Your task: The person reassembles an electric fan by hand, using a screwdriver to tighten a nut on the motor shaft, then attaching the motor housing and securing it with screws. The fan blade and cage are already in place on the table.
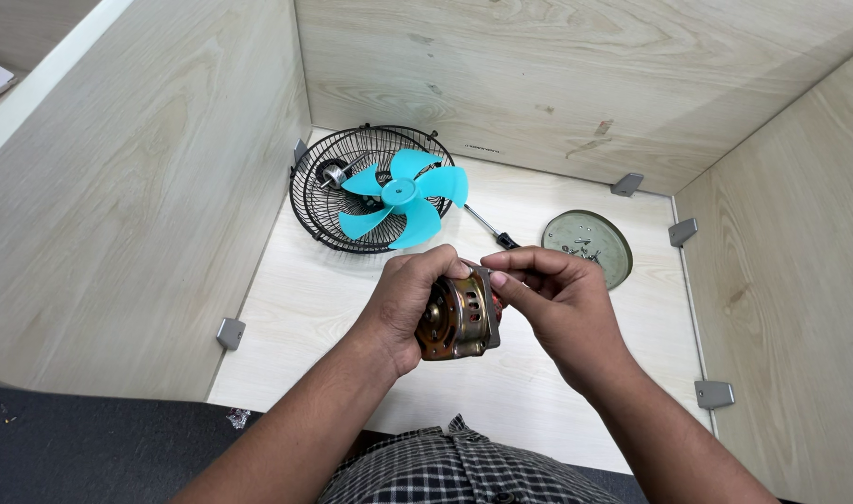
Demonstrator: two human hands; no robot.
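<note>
Wooden booth, motor [456, 319] between hands

Holding a bronze-coloured fan motor [456, 319] above the front middle of the pale wooden desk [296, 308]: left hand [406, 301] wrapped around it, right hand [555, 301] pinching at its top, perhaps a small part. Toward the back-left corner, black wire grille [326, 219] with turquoise fan blade [403, 196]; screwdriver [487, 226] beside; round grey plate [590, 241] back right.

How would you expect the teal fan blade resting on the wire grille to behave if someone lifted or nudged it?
The teal fan blade looks like thin plastic, so it is probably light and slightly flexible. It rests loosely on the black wire grille, so a nudge would likely slide or spin it. Its thin vanes might crack if squeezed.
</note>
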